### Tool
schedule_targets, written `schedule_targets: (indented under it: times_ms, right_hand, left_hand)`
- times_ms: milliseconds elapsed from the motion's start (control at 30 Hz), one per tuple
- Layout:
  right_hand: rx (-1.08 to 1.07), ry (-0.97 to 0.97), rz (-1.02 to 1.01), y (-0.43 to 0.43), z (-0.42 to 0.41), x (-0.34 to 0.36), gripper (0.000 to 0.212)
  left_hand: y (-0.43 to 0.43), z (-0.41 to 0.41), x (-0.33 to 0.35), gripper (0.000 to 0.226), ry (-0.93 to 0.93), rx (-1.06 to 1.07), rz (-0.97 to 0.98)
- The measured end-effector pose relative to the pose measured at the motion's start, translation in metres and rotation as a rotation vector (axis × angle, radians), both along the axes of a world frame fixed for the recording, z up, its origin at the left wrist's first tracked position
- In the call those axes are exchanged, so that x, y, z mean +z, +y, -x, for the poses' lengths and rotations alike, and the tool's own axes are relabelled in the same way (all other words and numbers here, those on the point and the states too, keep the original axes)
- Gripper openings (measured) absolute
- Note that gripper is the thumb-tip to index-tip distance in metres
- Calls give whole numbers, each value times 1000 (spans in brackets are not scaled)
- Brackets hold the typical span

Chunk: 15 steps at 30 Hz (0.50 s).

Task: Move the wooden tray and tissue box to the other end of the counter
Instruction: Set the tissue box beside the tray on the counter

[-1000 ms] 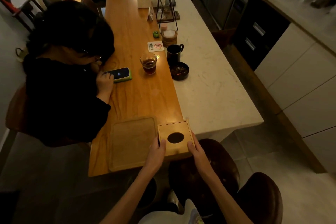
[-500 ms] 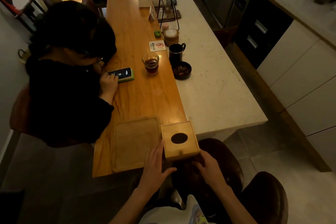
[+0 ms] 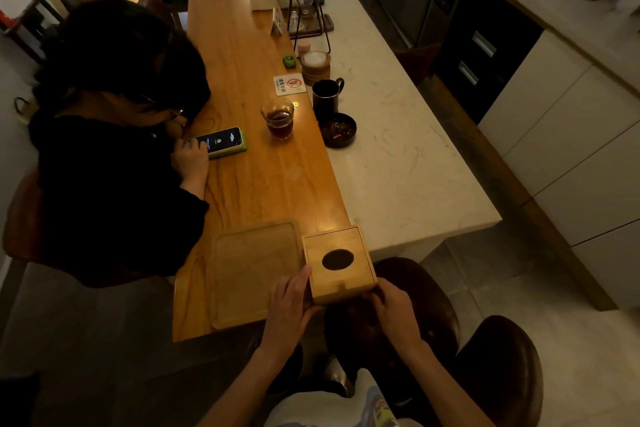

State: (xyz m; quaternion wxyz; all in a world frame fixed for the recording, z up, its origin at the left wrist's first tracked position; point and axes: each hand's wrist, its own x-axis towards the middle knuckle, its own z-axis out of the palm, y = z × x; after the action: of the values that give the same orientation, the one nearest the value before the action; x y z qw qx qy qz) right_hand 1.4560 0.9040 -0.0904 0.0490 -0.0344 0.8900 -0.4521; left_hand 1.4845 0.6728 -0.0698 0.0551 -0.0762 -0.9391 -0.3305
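Note:
The wooden tissue box (image 3: 337, 243), square with a dark oval hole on top, stands at the near end of the wooden counter (image 3: 263, 191). It sits just right of the flat wooden tray (image 3: 252, 270), almost touching it. My left hand (image 3: 289, 302) presses against the box's left side near its front corner. My right hand (image 3: 391, 312) curls around the box's near right bottom corner. The box's near face hangs over the counter's end; its underside is hidden.
A seated person (image 3: 114, 135) leans on the counter's left side over a phone (image 3: 223, 142). Further along stand a glass of dark drink (image 3: 278, 118), a black mug (image 3: 325, 95) and a black bowl (image 3: 337, 130). Dark stools (image 3: 502, 367) stand below me.
Both my hands have slid from the box's two sides toward its near end; the right one has dropped to the front right corner. The box and tray have stayed side by side.

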Motion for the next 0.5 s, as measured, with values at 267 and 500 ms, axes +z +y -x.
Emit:
schedule_targets:
  times_ms: [267, 500]
  right_hand:
    - [3, 24, -43, 1, 2, -7, 36]
    - [-2, 29, -33, 1, 1, -9, 34]
  left_hand:
    - [-3, 1, -7, 107, -19, 2, -30]
    - [-3, 4, -5, 111, 10, -19, -50]
